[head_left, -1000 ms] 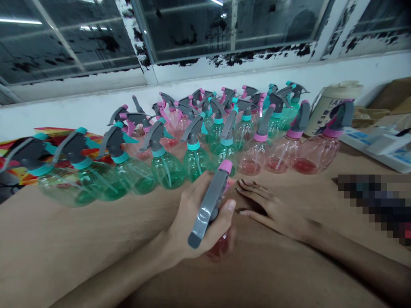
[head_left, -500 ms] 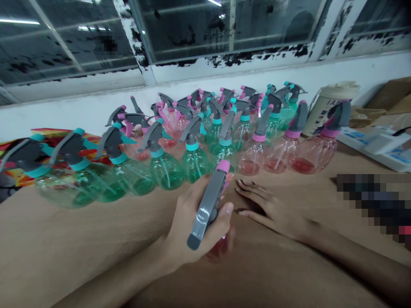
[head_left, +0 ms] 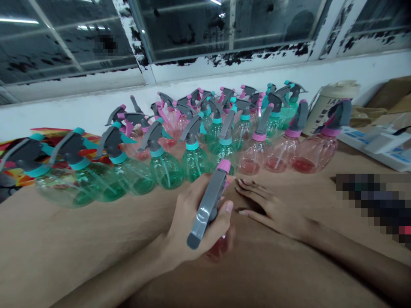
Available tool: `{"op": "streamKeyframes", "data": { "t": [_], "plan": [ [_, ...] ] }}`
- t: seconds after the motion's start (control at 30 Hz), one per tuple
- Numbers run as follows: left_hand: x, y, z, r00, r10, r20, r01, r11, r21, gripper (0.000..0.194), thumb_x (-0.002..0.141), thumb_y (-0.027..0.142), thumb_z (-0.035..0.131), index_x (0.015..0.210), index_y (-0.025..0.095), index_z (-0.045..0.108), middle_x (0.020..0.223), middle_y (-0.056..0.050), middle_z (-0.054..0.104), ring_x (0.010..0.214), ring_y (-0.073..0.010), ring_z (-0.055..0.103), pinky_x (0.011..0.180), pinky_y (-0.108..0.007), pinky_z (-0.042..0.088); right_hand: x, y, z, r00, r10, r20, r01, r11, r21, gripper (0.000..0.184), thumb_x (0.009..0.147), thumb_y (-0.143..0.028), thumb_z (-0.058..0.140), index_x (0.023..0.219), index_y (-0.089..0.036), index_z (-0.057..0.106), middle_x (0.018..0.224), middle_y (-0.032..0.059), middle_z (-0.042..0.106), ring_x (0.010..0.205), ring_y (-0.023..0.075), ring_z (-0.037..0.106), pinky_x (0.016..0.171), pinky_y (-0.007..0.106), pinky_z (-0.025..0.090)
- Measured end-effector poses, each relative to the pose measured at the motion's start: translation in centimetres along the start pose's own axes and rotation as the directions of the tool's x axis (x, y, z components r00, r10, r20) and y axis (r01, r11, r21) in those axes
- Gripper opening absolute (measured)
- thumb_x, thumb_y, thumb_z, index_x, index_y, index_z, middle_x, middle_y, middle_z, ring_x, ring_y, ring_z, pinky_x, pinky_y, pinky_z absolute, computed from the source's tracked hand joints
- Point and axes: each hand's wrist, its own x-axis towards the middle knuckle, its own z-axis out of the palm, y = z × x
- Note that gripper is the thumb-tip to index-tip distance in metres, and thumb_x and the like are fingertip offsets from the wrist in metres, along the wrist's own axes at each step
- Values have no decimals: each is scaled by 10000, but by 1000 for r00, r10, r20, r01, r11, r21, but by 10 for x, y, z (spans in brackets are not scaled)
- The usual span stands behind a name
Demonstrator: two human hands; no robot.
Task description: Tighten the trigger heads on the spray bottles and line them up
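Observation:
My left hand (head_left: 189, 222) is wrapped round the neck of a pink spray bottle (head_left: 219, 250) with a grey trigger head and a pink nozzle. That nozzle points away from me, and the hand hides most of the bottle's body. Flat on the wooden table (head_left: 128, 239), my right hand (head_left: 266, 205) lies with its fingers apart, holding nothing, just to the right of the bottle. Beyond both hands runs a front row of spray bottles: green ones, such as one with a teal collar (head_left: 167, 171), to the left, and pink ones, such as one at the end (head_left: 313, 154), to the right.
Several more green and pink spray bottles crowd behind the front row, near the white wall (head_left: 86, 109). A cream tumbler (head_left: 332, 100), a white power strip (head_left: 379, 147) and brown cardboard (head_left: 391, 94) are at the right. A colourful bag (head_left: 64, 136) lies at the left.

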Motion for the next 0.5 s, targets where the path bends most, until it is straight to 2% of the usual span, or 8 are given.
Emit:
{"op": "streamKeyframes", "data": {
  "t": [0.13,0.3,0.5],
  "plan": [
    [2,1,-2,998,-26,54,28,999,-27,80,809,265,474,885,255,499,712,3,577,611,-175,583,593,-328,522,0,0,0,1000,-7,-12,8,1000,22,600,899,-475,500,1434,-254,344,1453,64,430,1363,249,338,1098,508,333],
    [4,1,-3,996,1,89,2,999,-32,85,842,242,454,911,239,504,759,-14,609,667,-174,620,635,-326,531,0,0,0,1000,-11,-19,12,1000,21,609,901,-467,502,1444,-258,323,1452,67,432,1362,250,339,1099,512,330],
    [5,0,-2,999,2,55,-1,1000,-13,113,829,275,475,929,241,516,733,0,601,630,-160,611,618,-304,542,1,0,0,1000,-13,-14,13,1000,13,595,902,-468,500,1431,-240,350,1454,73,426,1363,247,339,1101,509,329]
  ]
}}
